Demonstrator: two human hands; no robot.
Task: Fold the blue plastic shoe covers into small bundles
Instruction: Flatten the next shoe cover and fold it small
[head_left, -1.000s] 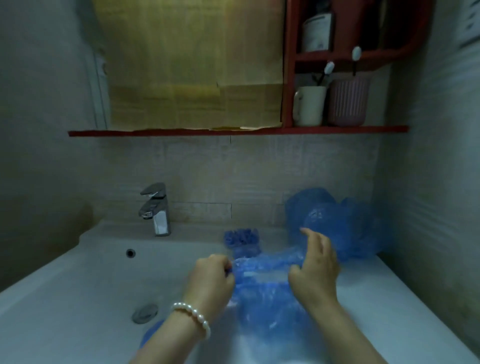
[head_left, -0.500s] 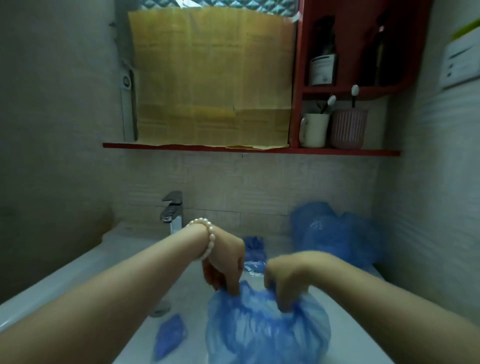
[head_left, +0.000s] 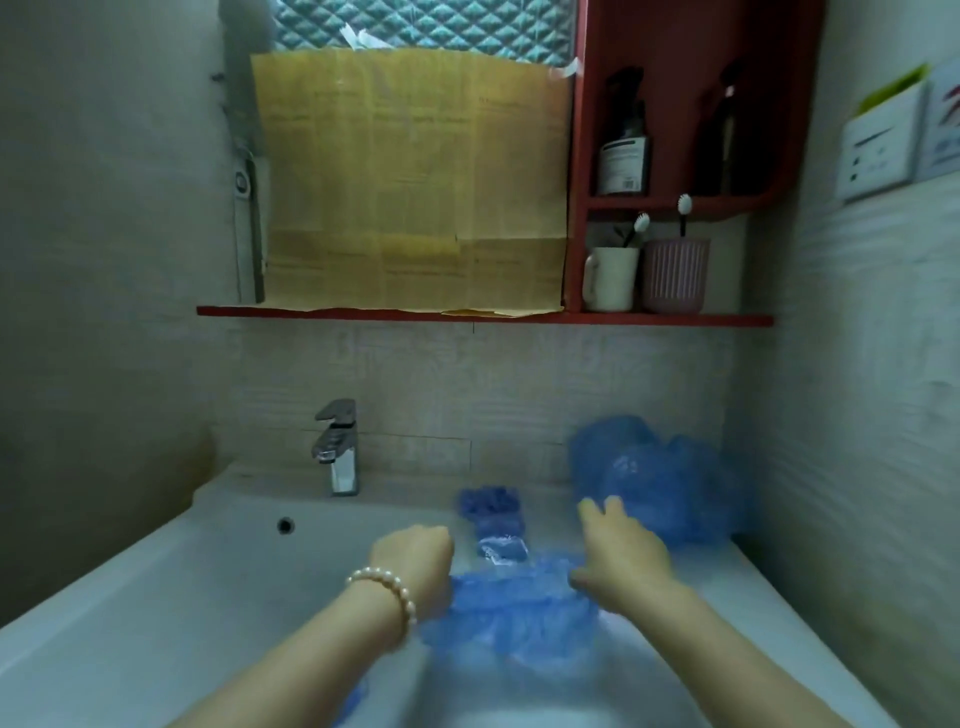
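The shoe cover (head_left: 511, 610) you are working on is thin, crinkled blue plastic with a gathered, ruffled edge, lying flattened on the white counter (head_left: 727, 613) at lower centre of the frame, between your two hands. Your left hand (head_left: 415, 564) is curled into a fist on the cover's left edge, gripping the plastic; a pearl bracelet (head_left: 384, 590) sits on that wrist. Your right hand (head_left: 621, 558) lies on the cover's right edge with fingers extended and loosely spread, the thumb down against the plastic.

Counting the blue things: one cover under your hands, one loose heap of covers (head_left: 649, 478) at right of centre against the wall, one small dark-blue bundle (head_left: 491, 501) behind your hands with one clear-looking folded piece (head_left: 503, 548) just in front of it, and one scrap (head_left: 353, 699) at the bottom edge in the sink (head_left: 156, 597).
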